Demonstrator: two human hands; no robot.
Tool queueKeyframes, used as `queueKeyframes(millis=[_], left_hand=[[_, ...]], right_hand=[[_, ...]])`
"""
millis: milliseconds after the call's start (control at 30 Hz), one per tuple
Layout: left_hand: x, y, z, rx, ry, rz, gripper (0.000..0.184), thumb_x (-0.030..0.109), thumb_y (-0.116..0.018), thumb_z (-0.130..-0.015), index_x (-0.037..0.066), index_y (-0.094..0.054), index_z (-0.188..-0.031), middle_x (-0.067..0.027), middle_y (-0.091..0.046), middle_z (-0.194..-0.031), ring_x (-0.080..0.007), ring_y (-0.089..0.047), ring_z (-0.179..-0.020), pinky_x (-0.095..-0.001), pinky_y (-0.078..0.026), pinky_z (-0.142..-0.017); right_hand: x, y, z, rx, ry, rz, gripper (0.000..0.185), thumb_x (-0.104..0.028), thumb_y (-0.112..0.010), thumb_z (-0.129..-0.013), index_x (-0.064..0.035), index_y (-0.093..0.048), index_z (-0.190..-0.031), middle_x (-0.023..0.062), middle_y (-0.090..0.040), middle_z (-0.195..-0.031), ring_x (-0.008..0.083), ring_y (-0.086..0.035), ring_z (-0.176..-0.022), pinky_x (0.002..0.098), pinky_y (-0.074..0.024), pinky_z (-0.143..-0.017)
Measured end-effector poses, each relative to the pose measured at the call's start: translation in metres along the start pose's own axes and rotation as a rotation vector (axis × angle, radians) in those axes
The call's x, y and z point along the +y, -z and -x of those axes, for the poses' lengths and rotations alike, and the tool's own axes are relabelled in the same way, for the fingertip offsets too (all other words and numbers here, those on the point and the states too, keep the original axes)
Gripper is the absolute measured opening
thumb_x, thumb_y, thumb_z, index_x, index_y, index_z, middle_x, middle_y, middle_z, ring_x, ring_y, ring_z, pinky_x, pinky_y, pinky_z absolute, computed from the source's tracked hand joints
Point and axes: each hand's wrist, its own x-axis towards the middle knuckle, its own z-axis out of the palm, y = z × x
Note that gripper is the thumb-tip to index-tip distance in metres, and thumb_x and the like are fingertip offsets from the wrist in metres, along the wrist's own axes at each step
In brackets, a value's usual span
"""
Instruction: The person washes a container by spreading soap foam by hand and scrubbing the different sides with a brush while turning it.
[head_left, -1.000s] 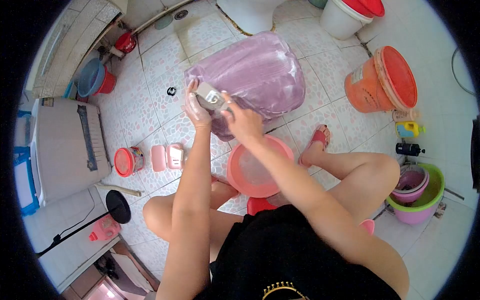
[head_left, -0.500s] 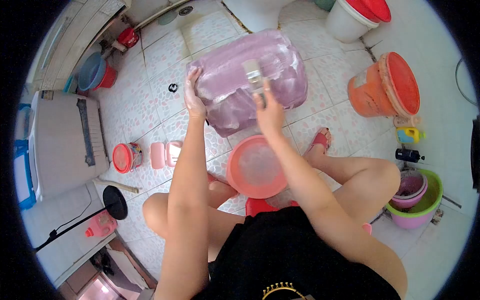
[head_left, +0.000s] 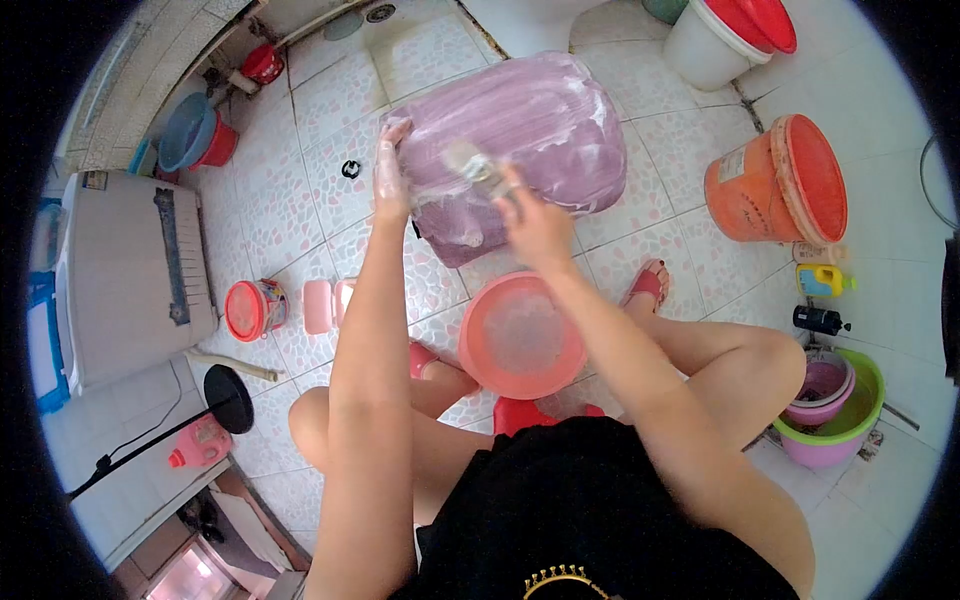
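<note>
Your right hand (head_left: 540, 232) closes around a brush (head_left: 480, 170) at a soapy purple bag (head_left: 540, 130), which lies on the floor (head_left: 640, 245) beyond the basin (head_left: 577, 350). Your left hand (head_left: 390, 178) rests open against its left end; it looks bulky, soft and slippery, best steadied there with a broad palm.

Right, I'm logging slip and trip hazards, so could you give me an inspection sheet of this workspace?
Surface: patterned floor tiles; wetness unclear.
Job's things: lathered purple bundle, brush, pink basin.
Clutter: red-lidded tub, pink box.
Hands: left hand open against the bundle; right hand has its grip closed on the brush.
Cables: thin cord beside the black stand.
Surroundings: orange bucket right, boxy white appliance left.
</note>
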Motion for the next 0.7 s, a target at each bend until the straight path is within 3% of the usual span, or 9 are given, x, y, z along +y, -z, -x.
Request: queueKeyframes(millis=[67,200,367,500,600,700], left_hand=[[-0.003,0.0,0.002,-0.019,-0.249,-0.45,0.052,0.035,-0.025,-0.104,0.006,-0.056,-0.134,-0.0147,-0.055,-0.138,-0.0317,-0.036,-0.141,-0.043,-0.024,-0.118],[0.007,-0.021,0.018,0.153,-0.211,-0.625,0.039,0.02,-0.036,-0.103,0.006,-0.057,-0.134,-0.0156,-0.051,-0.142,-0.0384,-0.033,-0.141,-0.0467,-0.025,-0.117],[0.008,-0.032,0.023,0.206,-0.197,-0.715,0.04,0.021,-0.039,-0.103,0.005,-0.054,-0.136,-0.0177,-0.051,-0.141,-0.0397,-0.034,-0.14,-0.0463,-0.027,-0.117],[-0.011,-0.032,0.018,0.26,-0.331,-0.86,0.041,0.016,-0.047,-0.1,0.007,-0.05,-0.14,-0.0163,-0.05,-0.143,-0.0393,-0.033,-0.141,-0.0486,-0.027,-0.116],[-0.003,-0.031,0.013,0.214,-0.25,-0.933,0.04,0.018,-0.043,-0.102,0.007,-0.05,-0.139,-0.0158,-0.049,-0.143,-0.0408,-0.034,-0.139,-0.0455,-0.027,-0.118],[0.001,-0.026,0.016,0.188,-0.281,-0.866,0.044,0.014,-0.05,-0.098,0.008,-0.047,-0.141,-0.0153,-0.047,-0.144,-0.0397,-0.035,-0.139,-0.0454,-0.027,-0.118]], right_hand=[[0.042,0.02,-0.009,0.072,-0.039,0.051,0.055,-0.039,-0.059,-0.095,-0.0303,-0.043,-0.147,0.0145,-0.061,-0.058,0.0357,-0.062,-0.053,0.0472,-0.0463,-0.05],[0.079,0.042,-0.019,0.165,-0.128,0.034,0.051,-0.041,-0.057,-0.096,-0.0295,-0.046,-0.145,0.0187,-0.066,-0.069,0.0381,-0.063,-0.058,0.0469,-0.0464,-0.053],[0.048,-0.01,-0.012,0.419,-0.183,-0.178,0.053,-0.038,-0.055,-0.097,-0.0213,-0.044,-0.147,0.022,-0.064,-0.068,0.0422,-0.064,-0.062,0.0509,-0.0469,-0.055],[-0.006,-0.028,0.012,0.25,-0.198,-0.241,0.056,-0.036,-0.055,-0.097,-0.02,-0.039,-0.149,0.0226,-0.064,-0.068,0.0447,-0.063,-0.062,0.0527,-0.0477,-0.057],[-0.044,-0.028,0.031,0.003,-0.26,-0.346,0.055,-0.034,-0.058,-0.097,-0.0206,-0.042,-0.148,0.0236,-0.067,-0.079,0.0455,-0.065,-0.069,0.0494,-0.0494,-0.06],[-0.046,-0.046,0.042,0.09,-0.157,-0.317,0.054,-0.034,-0.059,-0.096,-0.0218,-0.044,-0.147,0.0194,-0.062,-0.063,0.043,-0.062,-0.058,0.0488,-0.0465,-0.053]])
